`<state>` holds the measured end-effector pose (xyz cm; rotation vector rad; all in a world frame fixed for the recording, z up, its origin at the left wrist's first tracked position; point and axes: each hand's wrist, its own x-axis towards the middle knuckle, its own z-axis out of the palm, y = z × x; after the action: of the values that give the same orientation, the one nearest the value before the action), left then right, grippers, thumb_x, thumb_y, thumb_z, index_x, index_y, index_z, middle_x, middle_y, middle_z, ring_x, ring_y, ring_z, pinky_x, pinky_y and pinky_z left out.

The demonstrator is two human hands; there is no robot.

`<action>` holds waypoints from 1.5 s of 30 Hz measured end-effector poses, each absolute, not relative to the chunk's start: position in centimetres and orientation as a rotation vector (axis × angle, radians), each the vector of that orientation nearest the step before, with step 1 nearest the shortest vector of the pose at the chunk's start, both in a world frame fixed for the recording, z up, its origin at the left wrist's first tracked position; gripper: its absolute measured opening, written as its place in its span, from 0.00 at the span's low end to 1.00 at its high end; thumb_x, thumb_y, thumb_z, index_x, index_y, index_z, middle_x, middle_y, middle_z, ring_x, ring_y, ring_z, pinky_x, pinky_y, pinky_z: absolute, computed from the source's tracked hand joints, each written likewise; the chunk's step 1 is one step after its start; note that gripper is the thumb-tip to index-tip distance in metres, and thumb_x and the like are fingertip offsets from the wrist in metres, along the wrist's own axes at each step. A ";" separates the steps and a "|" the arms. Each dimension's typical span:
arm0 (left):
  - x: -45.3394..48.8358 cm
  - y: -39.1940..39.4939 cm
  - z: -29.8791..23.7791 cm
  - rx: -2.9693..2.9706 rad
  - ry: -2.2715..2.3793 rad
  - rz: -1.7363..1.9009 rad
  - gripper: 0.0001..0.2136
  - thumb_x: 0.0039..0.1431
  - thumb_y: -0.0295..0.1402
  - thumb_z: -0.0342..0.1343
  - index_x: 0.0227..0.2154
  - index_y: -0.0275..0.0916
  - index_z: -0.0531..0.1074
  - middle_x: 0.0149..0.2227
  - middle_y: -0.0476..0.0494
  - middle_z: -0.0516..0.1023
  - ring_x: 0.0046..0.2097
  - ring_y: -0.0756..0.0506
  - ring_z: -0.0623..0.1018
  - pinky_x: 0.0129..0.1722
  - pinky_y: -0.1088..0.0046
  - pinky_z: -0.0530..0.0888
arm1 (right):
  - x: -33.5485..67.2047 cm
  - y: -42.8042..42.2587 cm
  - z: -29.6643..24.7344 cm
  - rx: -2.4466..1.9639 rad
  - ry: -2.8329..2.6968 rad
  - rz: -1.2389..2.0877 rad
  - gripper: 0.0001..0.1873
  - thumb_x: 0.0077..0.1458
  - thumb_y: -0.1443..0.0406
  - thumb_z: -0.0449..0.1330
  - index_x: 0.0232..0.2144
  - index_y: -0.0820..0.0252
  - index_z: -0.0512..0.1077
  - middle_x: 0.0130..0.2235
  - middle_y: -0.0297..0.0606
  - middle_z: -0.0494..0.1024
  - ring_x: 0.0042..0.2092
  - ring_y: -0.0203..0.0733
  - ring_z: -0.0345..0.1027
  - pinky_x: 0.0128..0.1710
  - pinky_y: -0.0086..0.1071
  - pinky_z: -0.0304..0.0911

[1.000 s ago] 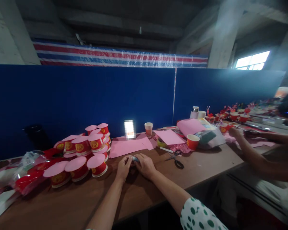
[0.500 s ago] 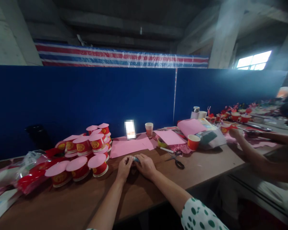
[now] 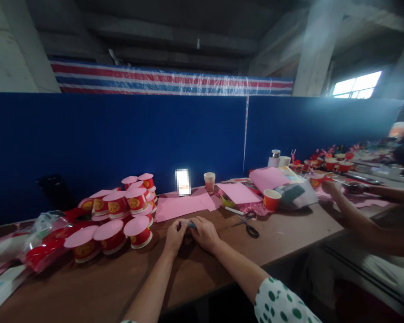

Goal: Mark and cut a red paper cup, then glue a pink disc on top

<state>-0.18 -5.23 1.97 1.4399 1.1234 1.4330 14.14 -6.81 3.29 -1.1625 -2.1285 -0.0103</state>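
Both my hands meet over the brown table in front of the pink paper sheets [image 3: 178, 207]. Between their fingertips is a small bluish object [image 3: 190, 224], mostly covered, whose kind I cannot make out. My left hand [image 3: 175, 235] pinches its left end with thumb and fingers. From the other side, my right hand [image 3: 204, 233] has its fingers curled round it. To the left stand stacked red paper cups [image 3: 138, 235] turned upside down, with round pink paper discs on top. Black-handled scissors [image 3: 251, 228] lie to the right of my right hand.
A blue partition [image 3: 121, 134] runs behind the table [image 3: 195, 278]. Clear plastic bags with red items [image 3: 47, 251] lie far left. On the right are an upright red cup [image 3: 272, 202], a white plastic bag [image 3: 303, 197] and another person's arm [image 3: 357, 224]. A pale cup [image 3: 209, 181] stands at the back.
My fingers have shifted very slightly around the small bluish object. Everything else on the table looks the same.
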 end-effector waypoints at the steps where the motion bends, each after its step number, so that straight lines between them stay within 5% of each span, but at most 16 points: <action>1: -0.2 -5.2 2.0 1.440 1.123 1.434 0.16 0.47 0.44 0.56 0.29 0.34 0.72 0.25 0.48 0.74 0.28 0.49 0.72 0.28 0.74 0.69 | 14.1 -6.8 3.3 -1.162 -2.127 -0.010 0.11 0.56 0.65 0.52 0.42 0.57 0.67 0.38 0.38 0.72 0.39 0.39 0.65 0.39 0.28 0.59; 45: -0.1 -5.6 2.4 1.537 1.162 1.390 0.16 0.50 0.46 0.53 0.28 0.36 0.72 0.26 0.46 0.75 0.29 0.46 0.72 0.30 0.72 0.69 | 14.1 -7.0 3.4 -1.183 -2.113 0.007 0.12 0.55 0.66 0.52 0.43 0.58 0.67 0.38 0.38 0.72 0.40 0.40 0.66 0.40 0.29 0.60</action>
<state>-0.06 -5.58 2.38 1.5367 1.1624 1.3897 14.10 -6.99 3.40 -1.1828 -2.1128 0.0066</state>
